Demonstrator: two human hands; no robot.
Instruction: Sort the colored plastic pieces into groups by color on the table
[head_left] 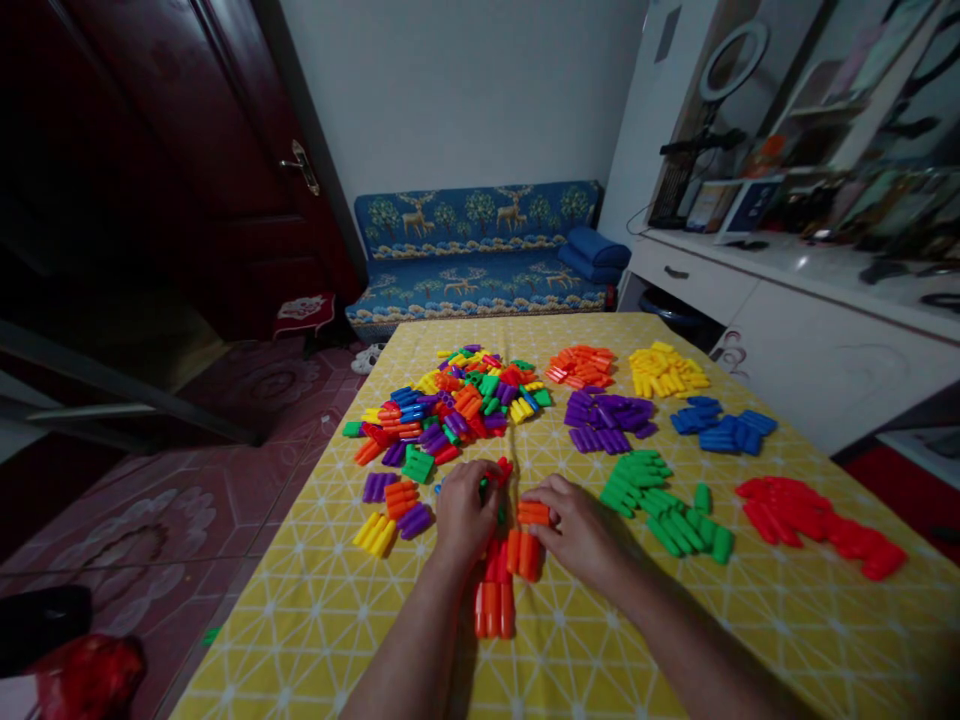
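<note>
On a table with a yellow patterned cloth [315, 620], my left hand [463, 515] is closed on a small cluster of red and green plastic blocks [501, 470]. Beside it, my right hand [577, 530] pinches an orange block [533, 513] at its fingertips. Between and below the hands lie several orange and red blocks [501, 585] side by side. A mixed heap of colourful blocks [457, 405] lies just beyond my hands.
Sorted piles lie to the right: orange [579, 366], yellow [666, 372], purple [607, 420], blue [724, 425], green [664, 500], red [821, 525]. A blue sofa [480, 250] stands behind the table, a dark door [247, 170] at left, a white counter [810, 300] at right.
</note>
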